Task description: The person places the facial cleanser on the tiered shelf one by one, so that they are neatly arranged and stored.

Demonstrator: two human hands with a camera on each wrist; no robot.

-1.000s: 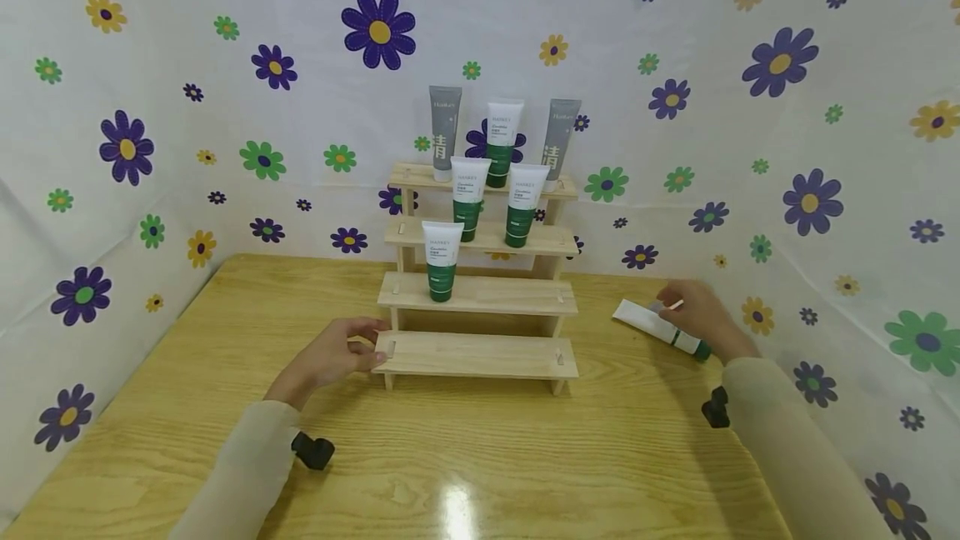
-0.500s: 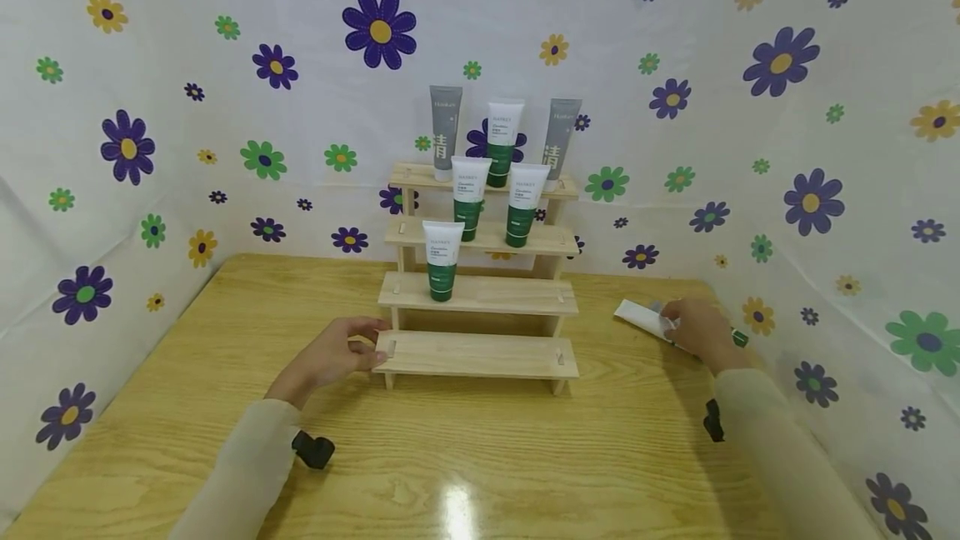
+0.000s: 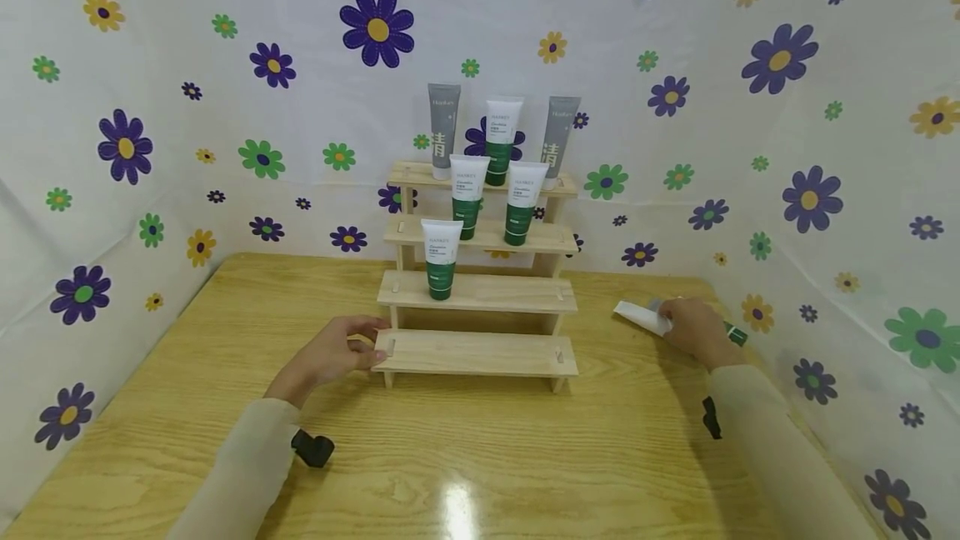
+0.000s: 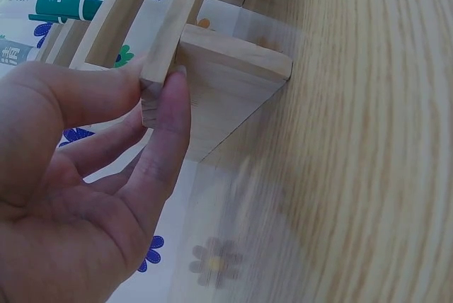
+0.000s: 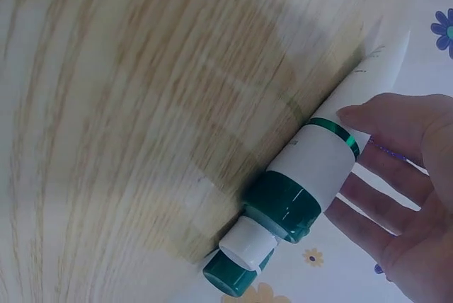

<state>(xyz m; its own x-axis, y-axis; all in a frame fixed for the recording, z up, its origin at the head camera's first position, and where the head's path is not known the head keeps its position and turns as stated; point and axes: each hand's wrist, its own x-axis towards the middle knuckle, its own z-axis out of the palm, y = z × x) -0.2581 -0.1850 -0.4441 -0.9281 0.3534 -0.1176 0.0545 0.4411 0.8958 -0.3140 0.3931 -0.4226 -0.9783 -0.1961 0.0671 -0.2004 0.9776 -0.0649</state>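
Observation:
My left hand [image 3: 327, 357] pinches the left end of the lowest board of a tiered wooden stand [image 3: 472, 352]. Thumb and fingers close on that board's corner in the left wrist view. On the table at right, my right hand [image 3: 693, 330] holds a lying white squeeze tube [image 5: 340, 119] with a green band. Its thumb is on top of the tube, and the other fingers lie along the far side. Next to the tube, a white cap [image 5: 248, 243] and a green cap [image 5: 230, 275] show from other tubes, mostly hidden behind it.
Upright on the stand are a white-and-green tube [image 3: 441, 261] on the second step, two more on the third, and a grey tube [image 3: 444, 132], a white-and-green one and another grey one on top. Flower-printed cloth [image 3: 300, 123] surrounds the wooden table [image 3: 450, 457].
My right hand has come down over the lying tubes and taken hold of one, covering its middle. A green end now shows to the hand's right. The left hand keeps its grip.

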